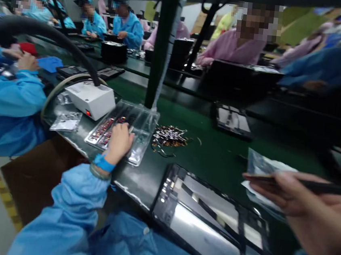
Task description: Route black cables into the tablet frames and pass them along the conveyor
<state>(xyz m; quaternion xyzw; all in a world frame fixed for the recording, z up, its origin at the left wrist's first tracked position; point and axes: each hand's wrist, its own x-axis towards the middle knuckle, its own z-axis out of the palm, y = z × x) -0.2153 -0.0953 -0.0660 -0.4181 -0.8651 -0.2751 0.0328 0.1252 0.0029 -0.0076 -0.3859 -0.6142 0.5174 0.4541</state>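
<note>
My left hand (119,143), with a blue band at the wrist, reaches into a clear plastic tray (140,150). Its fingers are bent down among small reddish and dark parts (104,130); the fingertips are hidden, so what they pinch cannot be made out. At the right, my blurred right hand (310,211) is closed around long, dark tweezers (301,184) pointing left. Below that hand lies a clear plastic bag (261,163) with white material. Between my hands, a tablet-like device (205,224) lies with its inside exposed, at the bench edge nearest me.
Beside the tray is a pile of small flex cables (171,136). A white box (91,98) with a red switch and black hose stands behind the tray. A green post (162,45) rises from the bench. Another open device (232,120) lies farther back. A co-worker (12,94) sits left.
</note>
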